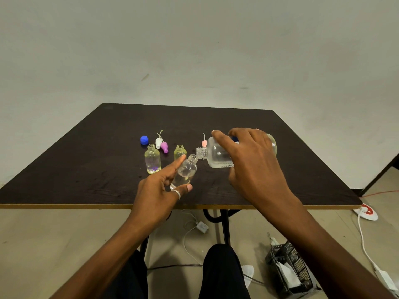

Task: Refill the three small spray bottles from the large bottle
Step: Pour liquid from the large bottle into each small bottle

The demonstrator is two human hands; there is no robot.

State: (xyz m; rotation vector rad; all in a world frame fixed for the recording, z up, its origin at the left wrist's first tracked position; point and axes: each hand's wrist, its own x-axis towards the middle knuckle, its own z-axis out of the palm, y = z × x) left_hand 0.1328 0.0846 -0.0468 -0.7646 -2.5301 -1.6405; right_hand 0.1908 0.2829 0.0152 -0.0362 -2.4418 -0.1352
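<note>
My right hand (252,162) grips the large clear bottle (218,155), tipped on its side with its open threaded neck pointing left. My left hand (159,190) holds a small clear bottle (185,171) tilted, its mouth touching the large bottle's neck. A little clear liquid lies in the small bottle. Two other small uncapped bottles stand on the dark table (86,169): one (152,159) at the left with a purple flower print, one (179,151) just behind my left fingers.
A blue cap (144,140), a white spray top (159,142) and a purple spray top (164,147) lie behind the bottles. A pink spray top (204,143) sits behind the large bottle's neck. Cables, a charger and a black basket (289,268) are on the floor.
</note>
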